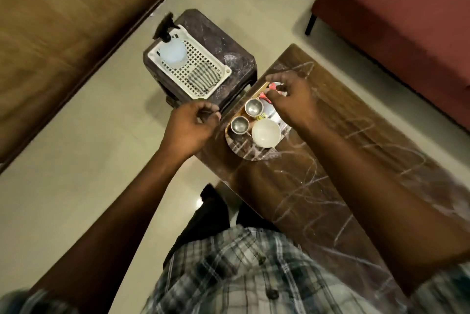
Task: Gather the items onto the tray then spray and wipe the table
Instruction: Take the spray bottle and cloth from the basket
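A person stands at a long brown surface [330, 161] with white scribbles all over it. The tray [250, 154] sits on the end of the surface that is near the stool. On the tray are two shiny metal cups [253, 107], side by side, and a white bowl [266, 133] just beside them. A red wrapper [272, 86] lies at the far end of the tray.

The right hand [290, 97] is over that far end. Its fingers are curled down and its grip is pinched on the red wrapper. The left hand [193, 125] is just beside the left edge of the tray. Its fingers are curled in, but the picture is blurry there, so I cannot tell if its grip holds anything.

Next to the surface stands a dark stool [223, 41]. A white basket [203, 59] sits on top of it. In the basket stands a spray bottle [171, 53] and beside it lies a striped cloth [203, 77].
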The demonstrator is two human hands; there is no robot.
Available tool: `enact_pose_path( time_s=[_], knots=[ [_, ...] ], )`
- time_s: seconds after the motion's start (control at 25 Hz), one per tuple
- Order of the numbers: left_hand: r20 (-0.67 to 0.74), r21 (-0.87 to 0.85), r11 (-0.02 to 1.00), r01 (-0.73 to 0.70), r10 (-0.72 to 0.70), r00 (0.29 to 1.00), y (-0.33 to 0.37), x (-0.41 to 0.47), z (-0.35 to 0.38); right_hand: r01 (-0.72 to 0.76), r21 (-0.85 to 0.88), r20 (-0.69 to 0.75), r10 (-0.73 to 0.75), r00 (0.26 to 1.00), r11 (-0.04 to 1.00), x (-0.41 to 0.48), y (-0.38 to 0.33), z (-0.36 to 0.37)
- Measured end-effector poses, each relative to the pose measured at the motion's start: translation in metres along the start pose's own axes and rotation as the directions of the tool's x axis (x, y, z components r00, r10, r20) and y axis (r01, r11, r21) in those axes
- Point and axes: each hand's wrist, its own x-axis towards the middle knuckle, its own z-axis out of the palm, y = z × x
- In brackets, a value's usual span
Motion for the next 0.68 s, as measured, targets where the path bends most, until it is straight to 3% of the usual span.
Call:
enact_pose_path(
  time_s=[0.32,0.68],
  knots=[
    [-0.063,-0.007,0.997,-0.075,0.075,0.995,-0.027,0.012,-0.117,-0.008,-0.025,0.015,0.008,1.000,1.000,-0.044,-0.082,0.074],
    [0.136,0.029,0.985,-0.170,0.165,0.977,-0.082,0.085,-0.203,-0.148,-0.117,-0.016,0.148,0.989,0.982,-0.014,-0.136,0.196]
  ],
)
